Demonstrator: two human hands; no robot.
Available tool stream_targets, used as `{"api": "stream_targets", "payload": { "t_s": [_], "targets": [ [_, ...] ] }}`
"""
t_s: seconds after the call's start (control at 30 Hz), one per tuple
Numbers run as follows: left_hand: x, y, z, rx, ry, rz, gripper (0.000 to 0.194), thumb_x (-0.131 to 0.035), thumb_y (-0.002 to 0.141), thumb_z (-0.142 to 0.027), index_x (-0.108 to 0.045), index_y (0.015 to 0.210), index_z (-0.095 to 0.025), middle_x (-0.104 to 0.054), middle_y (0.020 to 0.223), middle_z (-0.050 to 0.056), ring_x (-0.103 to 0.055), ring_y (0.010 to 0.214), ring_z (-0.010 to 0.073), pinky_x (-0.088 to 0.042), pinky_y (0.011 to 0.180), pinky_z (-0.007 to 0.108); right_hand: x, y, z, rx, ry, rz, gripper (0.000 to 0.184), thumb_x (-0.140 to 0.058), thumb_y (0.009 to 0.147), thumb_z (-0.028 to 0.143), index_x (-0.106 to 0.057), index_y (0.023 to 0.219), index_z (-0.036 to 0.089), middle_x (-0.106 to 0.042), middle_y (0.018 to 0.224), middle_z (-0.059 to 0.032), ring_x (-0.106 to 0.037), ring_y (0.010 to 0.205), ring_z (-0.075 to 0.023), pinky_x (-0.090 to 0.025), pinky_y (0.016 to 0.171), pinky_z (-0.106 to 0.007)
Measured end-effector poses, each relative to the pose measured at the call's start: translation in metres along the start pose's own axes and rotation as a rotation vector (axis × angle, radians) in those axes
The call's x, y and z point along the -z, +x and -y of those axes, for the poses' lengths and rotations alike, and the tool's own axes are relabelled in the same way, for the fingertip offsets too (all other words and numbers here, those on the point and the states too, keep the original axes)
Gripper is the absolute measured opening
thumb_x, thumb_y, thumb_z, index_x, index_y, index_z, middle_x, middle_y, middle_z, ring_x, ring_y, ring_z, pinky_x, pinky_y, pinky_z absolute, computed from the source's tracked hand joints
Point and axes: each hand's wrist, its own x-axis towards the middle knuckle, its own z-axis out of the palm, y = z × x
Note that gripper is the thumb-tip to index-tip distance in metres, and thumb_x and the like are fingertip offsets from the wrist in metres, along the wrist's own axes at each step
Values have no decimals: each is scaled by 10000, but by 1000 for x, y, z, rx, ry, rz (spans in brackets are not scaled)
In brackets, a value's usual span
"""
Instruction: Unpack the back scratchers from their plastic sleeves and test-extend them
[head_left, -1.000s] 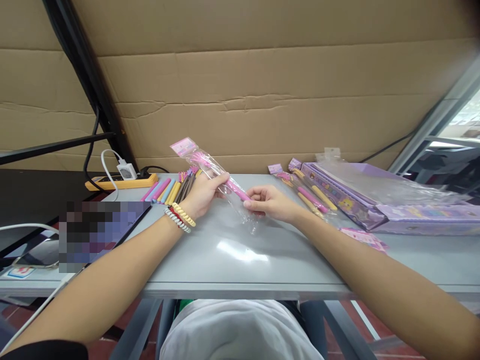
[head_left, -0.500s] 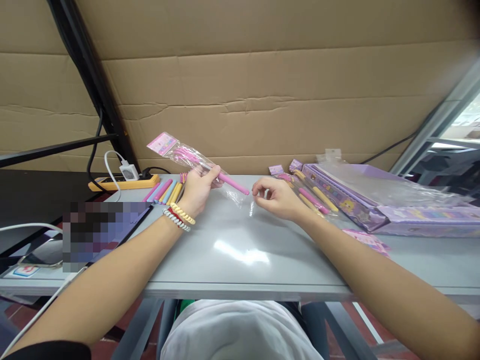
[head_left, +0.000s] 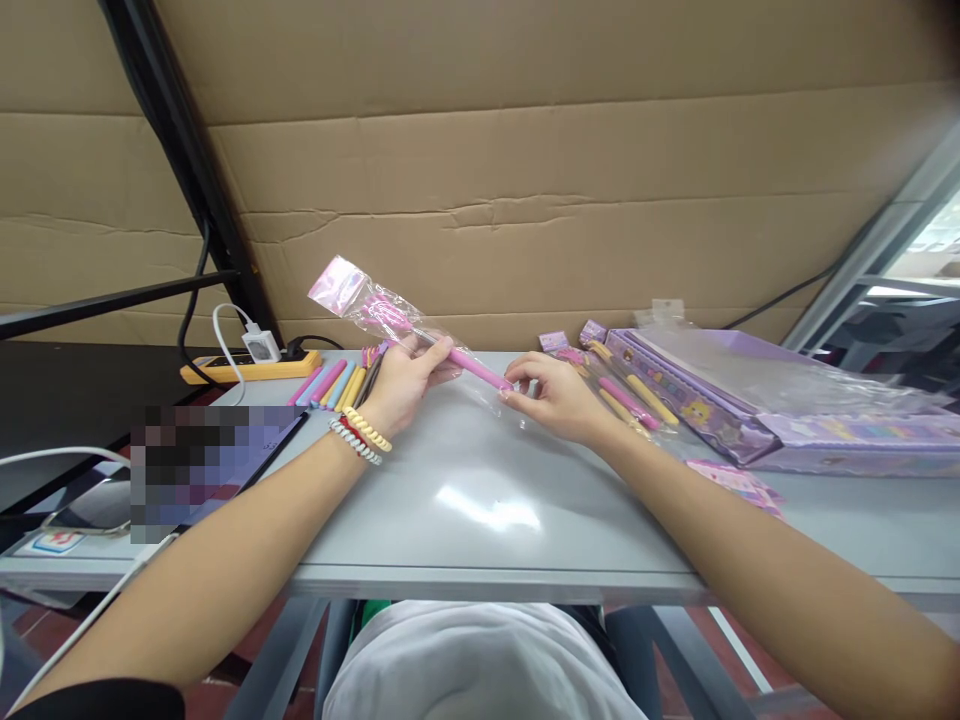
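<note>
A pink pen [head_left: 480, 369] with a bulky pink top lies slantwise in a clear plastic bag [head_left: 417, 312], whose printed header [head_left: 339, 285] points to the upper left. My left hand [head_left: 409, 375] is closed around the middle of the bagged pen, above the table. At the lower right end, the thumb and fingers of my right hand [head_left: 551, 395] pinch the pen's tip and the plastic around it. Behind my left wrist lies a row of loose coloured pens [head_left: 330, 384], their tops partly hidden by that hand. Several bagged pens [head_left: 626, 392] lie beyond my right hand.
An open purple printed box [head_left: 690, 395] with clear plastic bags [head_left: 780, 370] on it stands at the right. Pink printed cards [head_left: 739, 485] lie before it. At the left are a tablet [head_left: 225, 465], a yellow power strip [head_left: 217, 372] and a white cable [head_left: 97, 605].
The bagged pen first moved left with my left hand, away from my right hand, then came back slightly right. My right fingers let go of its lower end and now pinch it again.
</note>
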Motion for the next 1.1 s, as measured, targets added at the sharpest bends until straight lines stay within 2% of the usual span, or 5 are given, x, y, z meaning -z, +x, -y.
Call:
{"api": "stream_targets", "payload": {
  "t_s": [0.17, 0.4, 0.53, 0.93, 1.1],
  "targets": [
    [-1, -1, -3, 22, -11, 31, 309, -753, 694, -399, -608, 758, -133, -683, 784, 48, -668, 782, 155, -554, 755, 302, 2, 0, 1, -6, 6, 24, 162, -615, 788, 357, -634, 755, 200, -642, 881, -65, -557, 725, -162, -427, 623, -293],
    [2, 6, -11, -72, -68, -142, 241, -691, 746, -363, -575, 777, -154, -686, 757, 34, -683, 771, 160, -552, 706, 277, 7, 2, -4, -30, -35, 151, 191, -632, 742, 350, -564, 662, 189, -641, 912, -72, -565, 774, -176, -423, 688, -307],
    [4, 6, -10, -59, -124, -110, 248, -701, 750, -360, -558, 795, -163, -677, 749, 15, -685, 736, 150, -554, 705, 281, 7, 1, -7, -52, -27, 198, 225, -630, 747, 377, -552, 662, 183, -645, 921, -70, -576, 798, -180, -417, 684, -297],
    [-3, 1, -9, -23, -197, 29, 283, -716, 766, -398, -598, 902, -180, -705, 891, 31, -696, 815, 160, -560, 770, 319, 1, 1, -16, -143, 184, 96, 324, -597, 783, 500, -615, 769, 177, -649, 929, -77, -557, 807, -178, -402, 634, -280],
    [5, 6, -13, -51, -170, -83, 354, -701, 736, -495, -593, 843, -175, -684, 830, 32, -683, 773, 166, -573, 691, 308, 5, 4, -26, -109, 29, 102, 271, -537, 806, 446, -586, 774, 182, -645, 909, -81, -548, 794, -188, -399, 660, -301]
  ]
}}
